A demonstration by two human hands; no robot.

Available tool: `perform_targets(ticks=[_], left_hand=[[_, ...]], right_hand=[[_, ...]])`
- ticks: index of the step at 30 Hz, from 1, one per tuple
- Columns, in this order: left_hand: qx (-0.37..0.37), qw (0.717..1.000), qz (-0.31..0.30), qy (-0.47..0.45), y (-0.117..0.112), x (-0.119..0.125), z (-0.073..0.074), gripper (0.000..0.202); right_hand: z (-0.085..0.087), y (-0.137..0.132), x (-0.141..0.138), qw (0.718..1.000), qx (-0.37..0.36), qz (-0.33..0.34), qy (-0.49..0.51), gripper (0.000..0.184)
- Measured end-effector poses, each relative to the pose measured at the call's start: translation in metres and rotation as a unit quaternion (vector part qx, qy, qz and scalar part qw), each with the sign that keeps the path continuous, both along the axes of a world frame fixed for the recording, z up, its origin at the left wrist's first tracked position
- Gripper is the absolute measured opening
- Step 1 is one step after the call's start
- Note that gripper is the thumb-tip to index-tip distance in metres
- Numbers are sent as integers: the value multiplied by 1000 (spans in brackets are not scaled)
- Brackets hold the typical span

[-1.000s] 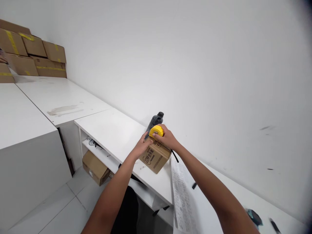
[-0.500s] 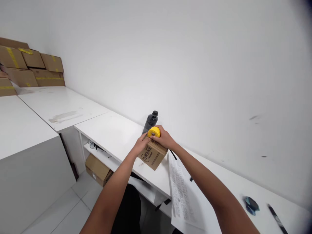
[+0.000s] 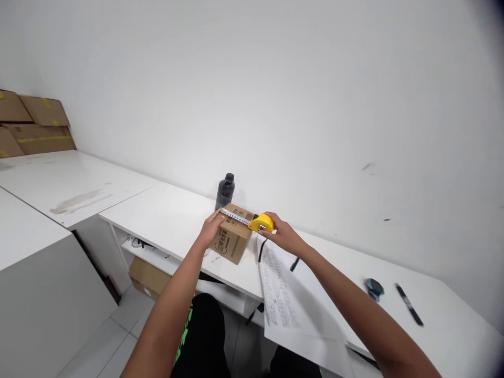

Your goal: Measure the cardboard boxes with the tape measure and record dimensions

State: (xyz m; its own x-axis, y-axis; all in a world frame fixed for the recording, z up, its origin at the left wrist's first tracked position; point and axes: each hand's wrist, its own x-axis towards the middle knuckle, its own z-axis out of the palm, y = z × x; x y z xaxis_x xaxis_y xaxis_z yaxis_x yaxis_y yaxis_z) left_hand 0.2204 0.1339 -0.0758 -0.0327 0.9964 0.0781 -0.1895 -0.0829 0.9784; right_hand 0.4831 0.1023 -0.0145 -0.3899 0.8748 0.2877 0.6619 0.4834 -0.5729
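A small brown cardboard box (image 3: 232, 244) with dark printing stands on the white table. Across its top runs the pulled-out blade (image 3: 235, 217) of a tape measure (image 3: 261, 223) with a yellow case. My right hand (image 3: 281, 233) is closed around the case, just past the box's right edge. At the left edge of the box, my left hand (image 3: 211, 228) pinches the blade's end against the cardboard. A dark bottle (image 3: 226, 191) with a black cap stands right behind the box.
White paper (image 3: 281, 296) covered in writing overhangs the table's front edge, with a black pen (image 3: 294, 264) on it. Farther right lie a dark teal object (image 3: 374, 289) and a black marker (image 3: 409, 304). Stacked cartons (image 3: 45, 137) stand far left; another carton (image 3: 147, 275) sits below the tabletop.
My right hand has moved right with the tape case, drawing the blade out across the box top. My left hand holds the blade's end at the left edge. The view has shifted right.
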Motion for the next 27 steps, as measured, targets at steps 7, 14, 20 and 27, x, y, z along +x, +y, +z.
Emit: perform_targets(ticks=[7, 14, 20, 27], left_hand=[[10, 1000, 4, 4, -4, 0, 4, 59], [1, 1000, 3, 16, -6, 1, 4, 59], [10, 1000, 18, 18, -9, 1, 8, 58], [18, 993, 68, 93, -33, 36, 3, 59]], right_hand=[[12, -3, 4, 999, 6, -1, -40, 49], [-1, -6, 21, 999, -29, -22, -21, 50], [5, -3, 10, 1000, -2, -14, -20, 48], [17, 15, -27, 1000, 7, 21, -17, 51]])
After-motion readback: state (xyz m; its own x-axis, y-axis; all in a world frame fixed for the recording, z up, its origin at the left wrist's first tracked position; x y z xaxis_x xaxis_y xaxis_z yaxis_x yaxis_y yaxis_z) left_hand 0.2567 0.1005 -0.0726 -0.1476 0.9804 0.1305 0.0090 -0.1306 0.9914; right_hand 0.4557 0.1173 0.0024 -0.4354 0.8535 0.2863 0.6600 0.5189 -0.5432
